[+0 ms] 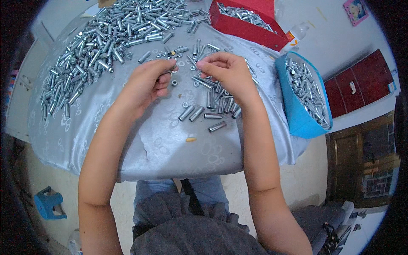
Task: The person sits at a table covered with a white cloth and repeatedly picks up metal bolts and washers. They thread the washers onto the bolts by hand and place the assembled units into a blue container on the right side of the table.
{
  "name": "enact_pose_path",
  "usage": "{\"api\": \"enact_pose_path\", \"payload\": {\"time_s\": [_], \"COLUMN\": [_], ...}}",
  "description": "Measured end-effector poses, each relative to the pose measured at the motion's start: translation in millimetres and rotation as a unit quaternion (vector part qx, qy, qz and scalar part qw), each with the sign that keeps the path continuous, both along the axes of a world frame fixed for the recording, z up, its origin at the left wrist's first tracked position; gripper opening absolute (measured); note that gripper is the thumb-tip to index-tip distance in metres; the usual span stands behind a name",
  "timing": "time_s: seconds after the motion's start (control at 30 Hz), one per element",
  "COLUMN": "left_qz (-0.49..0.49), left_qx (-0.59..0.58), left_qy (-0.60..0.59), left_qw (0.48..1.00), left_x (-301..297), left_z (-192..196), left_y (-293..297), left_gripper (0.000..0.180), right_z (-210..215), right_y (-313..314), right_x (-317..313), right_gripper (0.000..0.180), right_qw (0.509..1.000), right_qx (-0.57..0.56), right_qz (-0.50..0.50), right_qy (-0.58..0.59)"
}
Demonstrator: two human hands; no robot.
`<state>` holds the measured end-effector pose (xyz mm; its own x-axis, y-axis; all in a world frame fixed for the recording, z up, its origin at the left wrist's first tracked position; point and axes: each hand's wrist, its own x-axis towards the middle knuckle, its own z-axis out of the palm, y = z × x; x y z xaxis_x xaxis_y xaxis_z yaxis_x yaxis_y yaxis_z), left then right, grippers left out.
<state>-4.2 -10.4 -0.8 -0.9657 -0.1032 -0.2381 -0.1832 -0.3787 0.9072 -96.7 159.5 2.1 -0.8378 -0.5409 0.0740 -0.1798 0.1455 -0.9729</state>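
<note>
My left hand is over the middle of the table, thumb and forefinger pinched together and the other fingers curled. A small pale ring shows by its fingertips, but I cannot make out what they hold. Across from it, my right hand pinches with thumb and forefinger beside a thin metal bolt; whether it grips that bolt is unclear. Small nuts and washers lie between the hands. Under and below the right hand are loose metal sleeves. A large heap of metal expansion bolts spreads across the far left.
A silvery patterned cloth covers the table. At the far right stand a red box and a blue fabric bin, both holding metal parts, with a white bottle near them. A blue stool is on the floor at left.
</note>
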Motion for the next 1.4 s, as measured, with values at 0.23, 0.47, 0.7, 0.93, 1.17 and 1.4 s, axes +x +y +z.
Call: {"api": "enact_pose_path", "payload": {"time_s": [0.23,0.47,0.7,0.93,1.17,1.4], "left_qz": [0.001,-0.012,-0.043,-0.019,-0.038,-0.008], "left_qx": [0.019,0.012,0.003,-0.118,-0.091,0.023], "left_qy": [-0.004,-0.008,0.02,0.063,0.086,0.057], "left_qw": [1.0,1.0,0.999,0.991,0.991,0.998], "left_x": [0.0,2.1,2.8,4.3,2.7,1.9], "left_z": [-5.6,-1.3,-2.4,-2.9,-4.9,-2.7], "left_y": [2.6,2.8,0.2,3.8,4.0,5.5], "left_gripper": [0.017,0.017,0.018,0.022,0.02,0.012], "right_z": [4.1,3.9,4.6,8.4,7.8,13.8], "right_y": [-14.2,-14.7,-13.6,-11.1,-8.9,-7.4], "right_x": [20.8,22.7,25.1,27.2,24.0,27.3], "right_gripper": [0.018,0.02,0.019,0.02,0.023,0.021], "right_qw": [0.982,0.986,0.989,0.979,0.975,0.978], "right_qx": [-0.103,-0.085,-0.061,-0.064,-0.062,-0.079], "right_qz": [0.132,0.107,0.088,0.117,0.141,0.143], "right_qy": [-0.083,-0.093,-0.101,-0.154,-0.161,-0.131]}}
